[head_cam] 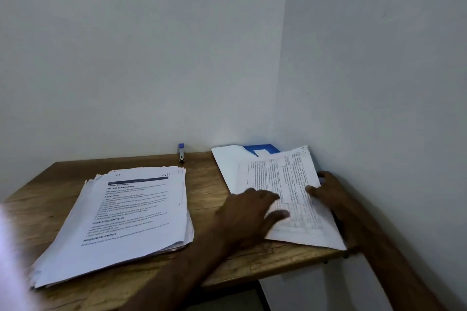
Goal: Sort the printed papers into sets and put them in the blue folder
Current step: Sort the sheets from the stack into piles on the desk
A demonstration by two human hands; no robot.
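On the bench [207, 179], in the corner by the wall, the printed sheets [285, 179] lie over the blue folder [262, 149], the left grip [250, 212] spread flat and open on them and the right grip [331, 192] pinching their right edge, thumb on top, while the bigger stack [131, 209] sits well apart to the left.

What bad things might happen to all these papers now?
The tabled sheets under the left hand and beside the right hand reach the wooden table's front right corner, so they might slide off. The big paper stack is fanned and uneven; an arm's bump may scatter it. The blue folder is mostly buried, so pulling it out may shuffle the sheets.
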